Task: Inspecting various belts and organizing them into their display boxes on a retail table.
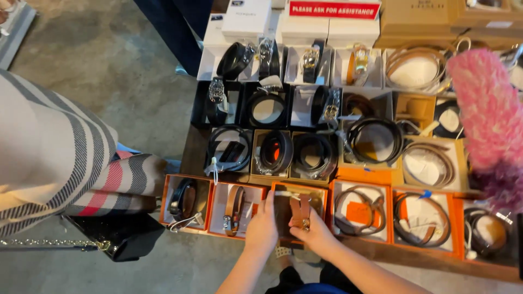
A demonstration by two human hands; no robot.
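The left hand (262, 226) grips the side of a dark belt holder (283, 213) in an orange box (321, 191) at the front of the counter (381, 255). The right hand (310, 226) pinches a brown belt (301, 209) with a buckle; its fingertips are hidden. A pink duster (487, 117) covers the boxes at the right.

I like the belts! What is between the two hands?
In the head view, a brown belt in an orange box lies between the left hand and the right hand; both hands touch it.
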